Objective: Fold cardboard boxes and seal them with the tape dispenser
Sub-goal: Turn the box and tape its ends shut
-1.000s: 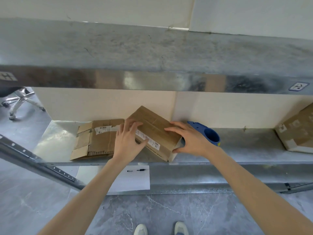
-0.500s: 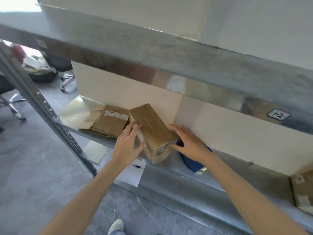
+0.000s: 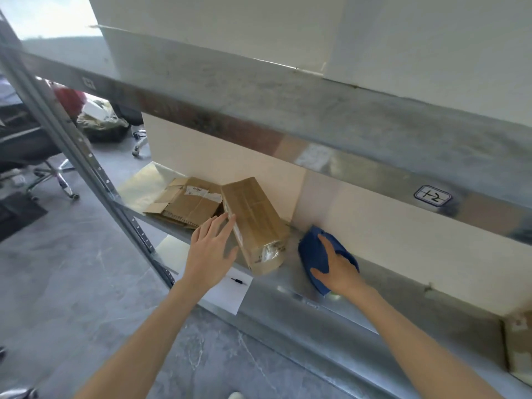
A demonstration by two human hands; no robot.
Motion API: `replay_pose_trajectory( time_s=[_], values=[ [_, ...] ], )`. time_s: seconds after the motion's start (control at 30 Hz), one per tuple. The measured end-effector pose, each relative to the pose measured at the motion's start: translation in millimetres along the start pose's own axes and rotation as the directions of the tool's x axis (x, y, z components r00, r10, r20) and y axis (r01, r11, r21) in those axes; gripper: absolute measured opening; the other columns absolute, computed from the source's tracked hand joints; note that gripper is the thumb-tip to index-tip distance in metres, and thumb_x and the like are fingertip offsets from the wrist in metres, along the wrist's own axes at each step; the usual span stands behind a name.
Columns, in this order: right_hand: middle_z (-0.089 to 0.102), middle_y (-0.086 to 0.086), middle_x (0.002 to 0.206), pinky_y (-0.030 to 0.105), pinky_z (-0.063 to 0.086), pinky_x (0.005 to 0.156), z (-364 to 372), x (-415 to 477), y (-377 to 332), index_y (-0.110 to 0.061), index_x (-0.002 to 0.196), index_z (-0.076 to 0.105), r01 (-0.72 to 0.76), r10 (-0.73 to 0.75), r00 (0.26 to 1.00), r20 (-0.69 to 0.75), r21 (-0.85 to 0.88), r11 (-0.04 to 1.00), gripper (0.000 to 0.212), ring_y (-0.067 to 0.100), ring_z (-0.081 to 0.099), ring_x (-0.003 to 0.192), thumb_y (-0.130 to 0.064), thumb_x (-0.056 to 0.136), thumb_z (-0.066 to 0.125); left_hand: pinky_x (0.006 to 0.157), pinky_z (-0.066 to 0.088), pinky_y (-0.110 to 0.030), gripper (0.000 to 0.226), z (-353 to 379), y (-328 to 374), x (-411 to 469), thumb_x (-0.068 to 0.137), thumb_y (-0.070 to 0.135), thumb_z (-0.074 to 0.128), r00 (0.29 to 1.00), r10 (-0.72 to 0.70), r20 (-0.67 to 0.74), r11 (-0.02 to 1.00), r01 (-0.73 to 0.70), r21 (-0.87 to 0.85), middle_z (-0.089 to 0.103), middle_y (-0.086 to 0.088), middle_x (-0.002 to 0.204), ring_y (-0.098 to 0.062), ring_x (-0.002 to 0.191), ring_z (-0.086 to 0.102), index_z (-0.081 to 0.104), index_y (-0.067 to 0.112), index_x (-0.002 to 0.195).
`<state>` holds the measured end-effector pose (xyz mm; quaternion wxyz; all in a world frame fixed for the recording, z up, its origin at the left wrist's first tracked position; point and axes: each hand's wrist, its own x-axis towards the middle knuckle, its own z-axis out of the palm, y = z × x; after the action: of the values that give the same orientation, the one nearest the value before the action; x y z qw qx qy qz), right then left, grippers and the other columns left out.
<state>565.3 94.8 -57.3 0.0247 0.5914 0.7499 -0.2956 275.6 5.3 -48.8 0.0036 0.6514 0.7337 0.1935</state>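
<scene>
A folded, taped cardboard box lies on the metal shelf, one end over the front edge. My left hand rests flat against its left side, fingers straight. To its right lies a blue tape dispenser. My right hand lies on top of the dispenser, fingers over its far side and thumb along its near face; I cannot tell whether it grips. A flattened cardboard box lies left of the folded one.
An upper shelf hangs overhead. A slanted metal upright stands at the left. Another box sits at the shelf's far right. A sheet of paper with a pen lies on the floor. Office chairs stand at the left.
My right hand left the folded box and moved right onto the blue tape dispenser. My left hand stays against the box. The view swung left and tilted.
</scene>
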Motion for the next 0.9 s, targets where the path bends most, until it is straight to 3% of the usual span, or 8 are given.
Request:
replay_pose_trajectory(
  time_s=[0.1,0.23,0.37,0.47,0.57,0.67,0.73,0.9],
  values=[
    [0.055,-0.003,0.078,0.024,0.038,0.048,-0.8,-3.4,-3.2,-0.034,0.154,-0.015,0.002,-0.004,0.999,0.045,0.032,0.999,0.085,0.013,0.055,0.061,-0.028,0.099,0.049,0.112,0.034,-0.050,0.075,-0.6,0.8,-0.5,0.085,0.027,0.076,1.000,-0.002,-0.016,1.000,0.001,-0.010,0.048,-0.011,0.149,-0.034,0.140,0.040,0.041,0.016,0.151],
    [0.052,0.004,0.069,0.025,0.035,0.047,-3.6,1.2,2.8,-0.043,0.153,-0.012,-0.037,0.028,0.998,0.062,0.158,0.987,0.091,0.015,0.047,0.053,-0.020,0.095,0.055,0.114,0.031,-0.048,0.074,0.1,-1.7,-0.1,0.085,0.025,0.076,1.000,-0.002,-0.027,1.000,0.001,-0.026,0.047,-0.009,0.150,-0.032,0.142,0.038,0.041,0.017,0.150],
    [0.063,0.020,0.102,0.029,0.041,0.057,-12.5,9.1,7.5,-0.048,0.153,-0.005,-0.068,0.045,0.994,0.102,0.234,0.970,0.098,0.027,0.060,0.071,-0.015,0.090,0.062,0.115,0.029,-0.047,0.073,2.0,-5.0,0.2,0.087,0.023,0.075,1.000,-0.006,-0.017,0.999,0.005,-0.049,0.046,-0.009,0.151,-0.031,0.142,0.036,0.041,0.017,0.151],
    [0.040,0.003,0.150,0.041,0.049,0.093,-21.5,17.5,5.4,-0.046,0.152,0.006,-0.063,0.035,0.995,0.091,0.329,0.942,0.102,0.032,0.055,0.115,-0.008,0.081,0.069,0.116,0.027,-0.045,0.071,2.9,-4.9,-1.3,0.088,0.023,0.073,1.000,-0.001,-0.010,0.998,0.000,-0.065,0.044,-0.008,0.152,-0.030,0.144,0.034,0.040,0.018,0.150],
    [0.031,0.011,0.158,0.049,0.043,0.106,-22.0,21.5,-1.6,-0.044,0.152,0.010,-0.107,0.074,0.992,0.100,0.378,0.919,0.101,0.036,0.049,0.127,0.001,0.080,0.064,0.118,0.023,-0.044,0.069,2.6,-6.3,-4.3,0.091,0.025,0.070,1.000,0.001,0.004,0.997,-0.001,-0.075,0.041,-0.006,0.154,-0.029,0.146,0.030,0.038,0.020,0.152],
    [0.045,0.021,0.146,0.045,0.051,0.089,-14.3,17.5,-6.7,-0.045,0.151,0.013,-0.144,0.140,0.989,0.036,0.386,0.911,0.089,0.041,0.057,0.117,-0.007,0.084,0.059,0.118,0.023,-0.043,0.070,1.0,-9.4,-6.2,0.092,0.024,0.069,1.000,0.009,0.016,0.997,-0.008,-0.078,0.040,-0.006,0.155,-0.028,0.147,0.029,0.036,0.020,0.153],
    [0.049,0.012,0.144,0.036,0.048,0.075,-9.6,13.0,-6.3,-0.041,0.152,0.013,-0.095,0.121,0.991,-0.054,0.349,0.932,0.080,0.032,0.059,0.101,-0.024,0.091,0.062,0.118,0.023,-0.043,0.069,-0.3,-11.5,-6.9,0.092,0.024,0.069,1.000,0.018,0.024,0.996,-0.016,-0.083,0.040,-0.006,0.155,-0.028,0.147,0.028,0.037,0.020,0.153],
    [0.061,0.000,0.127,0.032,0.046,0.069,-24.2,-8.7,-0.3,-0.045,0.151,0.017,0.018,0.011,0.977,-0.215,0.135,0.991,0.080,0.022,0.057,0.084,-0.035,0.089,0.067,0.116,0.028,-0.046,0.066,-4.5,-11.5,-1.5,0.090,0.022,0.070,0.999,0.036,0.016,0.994,-0.034,-0.102,0.042,-0.004,0.153,-0.026,0.145,0.031,0.042,0.020,0.150]
  ],
)
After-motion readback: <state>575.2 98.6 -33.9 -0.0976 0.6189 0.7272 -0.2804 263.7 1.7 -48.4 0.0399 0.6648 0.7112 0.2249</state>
